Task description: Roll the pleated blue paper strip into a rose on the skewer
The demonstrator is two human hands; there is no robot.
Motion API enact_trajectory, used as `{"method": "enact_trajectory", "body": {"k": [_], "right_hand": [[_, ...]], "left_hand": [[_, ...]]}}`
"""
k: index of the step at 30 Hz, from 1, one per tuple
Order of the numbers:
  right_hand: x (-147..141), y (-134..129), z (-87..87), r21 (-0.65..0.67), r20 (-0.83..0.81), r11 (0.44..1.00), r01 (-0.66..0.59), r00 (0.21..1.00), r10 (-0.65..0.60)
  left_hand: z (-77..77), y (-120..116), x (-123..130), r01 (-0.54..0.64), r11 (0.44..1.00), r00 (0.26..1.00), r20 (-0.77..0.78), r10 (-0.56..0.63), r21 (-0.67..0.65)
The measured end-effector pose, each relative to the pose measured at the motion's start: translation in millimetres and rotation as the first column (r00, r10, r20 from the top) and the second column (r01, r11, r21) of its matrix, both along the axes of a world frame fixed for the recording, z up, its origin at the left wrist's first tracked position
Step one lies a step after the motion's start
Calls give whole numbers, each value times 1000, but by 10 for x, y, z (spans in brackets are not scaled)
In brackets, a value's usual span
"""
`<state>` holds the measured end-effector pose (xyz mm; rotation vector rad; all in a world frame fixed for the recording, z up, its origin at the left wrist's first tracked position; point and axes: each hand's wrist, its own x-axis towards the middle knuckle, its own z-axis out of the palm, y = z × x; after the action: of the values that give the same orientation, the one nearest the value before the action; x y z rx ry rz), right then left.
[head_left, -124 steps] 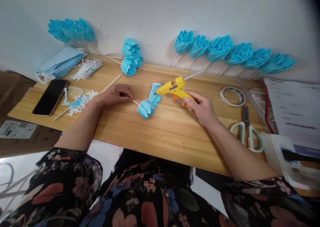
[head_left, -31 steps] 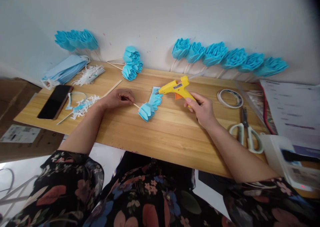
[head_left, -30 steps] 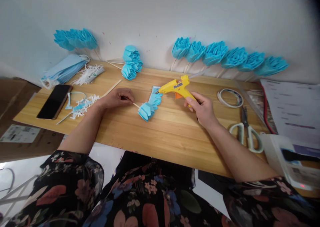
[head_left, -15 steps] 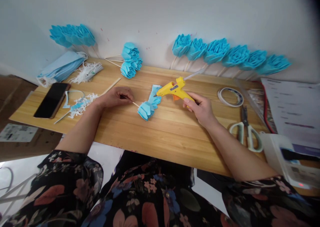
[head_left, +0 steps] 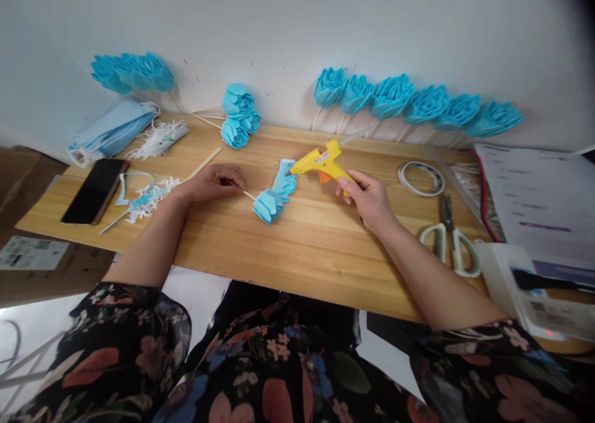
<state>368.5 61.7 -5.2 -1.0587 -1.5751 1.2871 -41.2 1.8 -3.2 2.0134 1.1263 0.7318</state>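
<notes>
My left hand (head_left: 217, 181) pinches the thin wooden stick (head_left: 250, 195) of a blue fabric flower (head_left: 268, 206). The flower lies on its side on the table, and a strip of scalloped blue petals (head_left: 284, 178) trails from it toward the wall. In my right hand (head_left: 367, 196) is a yellow hot glue gun (head_left: 320, 160), gripped by its handle beside an orange trigger. Its nozzle is at the petal strip's right edge; whether it touches the strip I cannot tell. A clear glue stick (head_left: 354, 136) pokes from the gun's rear.
Finished blue flowers lean on the wall at left (head_left: 132, 72) and right (head_left: 390, 97); more flowers (head_left: 238, 116) lie between. Face masks (head_left: 111, 128), a phone (head_left: 94, 190) and white fringe (head_left: 160, 139) are left. Tape (head_left: 421, 178), scissors (head_left: 450, 240) and a white plastic box (head_left: 504, 280) are right.
The view has shifted slightly, so things on the right appear further left. The glue gun's nozzle stays by the petal strip, and both hands keep their holds.
</notes>
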Motion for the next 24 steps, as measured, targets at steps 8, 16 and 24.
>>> {"method": "enact_trajectory", "body": {"k": [8, 16, 24], "right_hand": [[-16, 5, 48, -31, -90, 1000, 0, 996, -3], [12, 4, 40, -78, -47, 997, 12, 999, -16], [65, 68, -107, 74, 107, 997, -6, 994, -2]], "left_hand": [[-4, -13, 7, -14, 1000, 1000, -8, 14, -11], [-42, 4, -23, -4, 1000, 1000, -9, 4, -10], [-19, 2, -1, 3, 1000, 1000, -2, -3, 2]]}}
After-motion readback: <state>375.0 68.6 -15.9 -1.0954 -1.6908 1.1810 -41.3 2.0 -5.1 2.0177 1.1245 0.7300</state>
